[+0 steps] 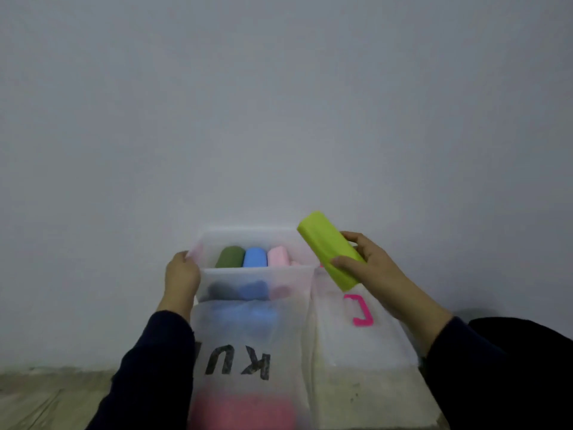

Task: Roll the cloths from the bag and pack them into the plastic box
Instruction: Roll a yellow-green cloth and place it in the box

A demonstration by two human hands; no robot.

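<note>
A translucent plastic box (297, 282) stands against the wall. Inside it lie a dark green roll (230, 256), a blue roll (255, 257) and a pink roll (279, 255), side by side. My left hand (182, 276) grips the box's left rim and wall. My right hand (369, 268) holds a lime-green rolled cloth (330, 248) tilted in the air just right of the box, above its right rim. A translucent bag (248, 355) with dark letters lies in front of the box, with blue and red cloths showing through it.
A white cloth or sheet (356, 346) with a pink bracket-shaped mark (361, 310) lies right of the bag on a pale surface. A plain wall (279, 103) rises right behind the box. Wood-patterned floor (46, 398) shows at the lower left.
</note>
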